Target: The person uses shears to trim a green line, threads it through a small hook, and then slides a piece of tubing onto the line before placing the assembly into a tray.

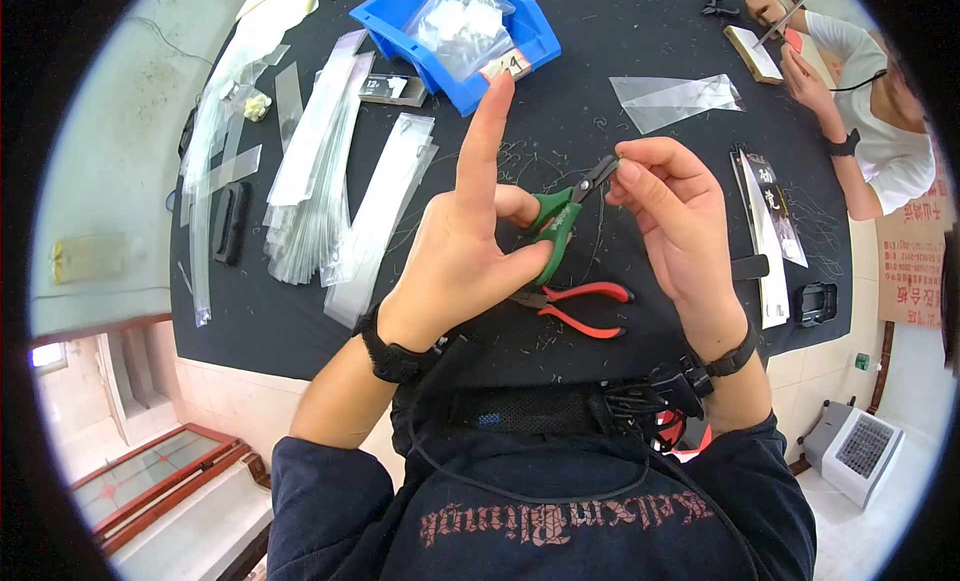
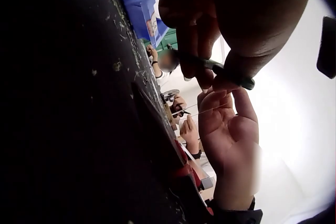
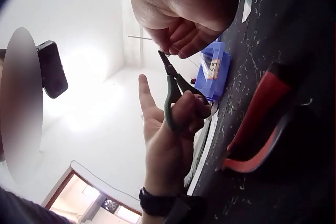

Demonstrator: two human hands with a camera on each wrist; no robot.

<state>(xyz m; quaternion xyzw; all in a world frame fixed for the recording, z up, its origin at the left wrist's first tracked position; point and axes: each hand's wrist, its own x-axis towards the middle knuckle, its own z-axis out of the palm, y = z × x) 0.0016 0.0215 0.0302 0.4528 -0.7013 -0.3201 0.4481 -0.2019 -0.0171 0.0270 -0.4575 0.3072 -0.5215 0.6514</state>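
Note:
My left hand (image 1: 455,256) grips green-handled pliers (image 1: 560,233) low in the palm, its index finger pointing straight out along the table. The dark nose of the pliers reaches the fingertips of my right hand (image 1: 685,226). There the right thumb and index finger pinch a thin line (image 2: 211,109), which shows as a fine strand in the left wrist view. What sits at the very tip of the pliers is too small to make out. Red-handled pliers (image 1: 590,293) lie spread on the black cloth below both hands.
A blue bin (image 1: 545,46) with plastic bags stands at the back. Clear plastic sleeves (image 1: 310,181) spread over the left side, and another sleeve (image 1: 680,101) lies right of the bin. Fine clippings litter the cloth. Another person (image 1: 850,101) works at the far right.

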